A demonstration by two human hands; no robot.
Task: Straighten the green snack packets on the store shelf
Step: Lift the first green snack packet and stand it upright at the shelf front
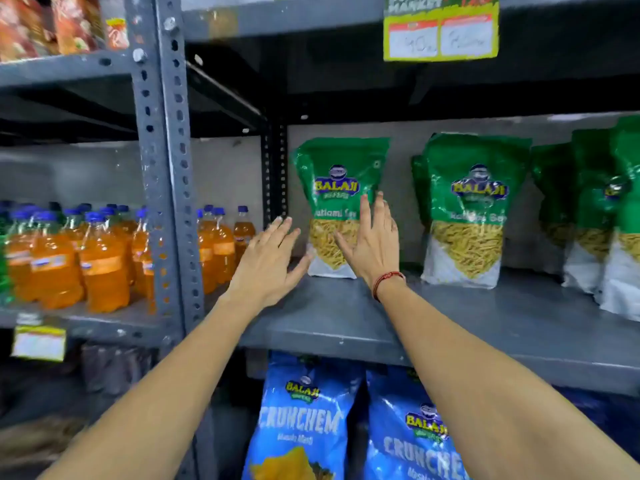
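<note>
Now — green packet (341, 202) upright (yellow sev window) | both hands open beside it

Bright even light, motion blur, warped edges, dark upper shelf recess

Both bare arms stretch forward, the left hand (268, 259) open with fingers spread and palm turned rightward, the right hand (372, 240) open and upright, fingers pointing up, a red thread around its wrist.
</note>
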